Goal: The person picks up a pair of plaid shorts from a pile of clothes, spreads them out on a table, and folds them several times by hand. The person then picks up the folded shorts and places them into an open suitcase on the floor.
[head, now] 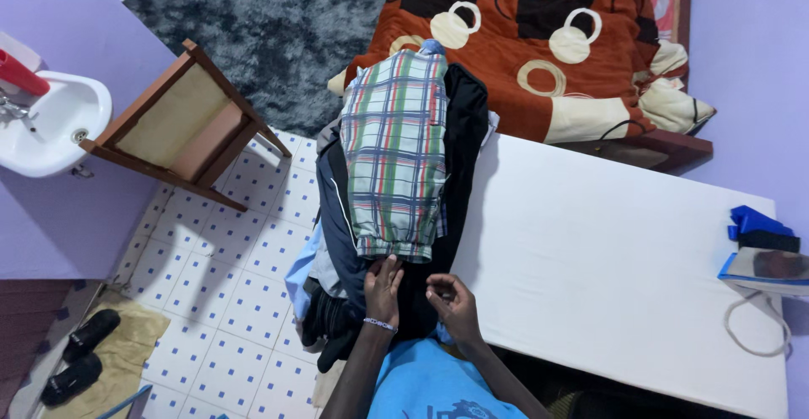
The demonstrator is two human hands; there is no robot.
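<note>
Head view, looking down at the person's own body. Torso: a bright blue short-sleeved T-shirt [430, 381] with a darker blue printed motif partly visible at the lower edge of the frame; the print is cut off and cannot be made out. Forearms: bare below the sleeves, no watch or ring discernible. Left wrist: a thin beaded bracelet [380, 324], pale with small dark segments, encircling the wrist just behind the left hand [383, 288]. Right hand [453, 301]: unadorned, with no band at the wrist. Both hands are bare, without gloves
</note>
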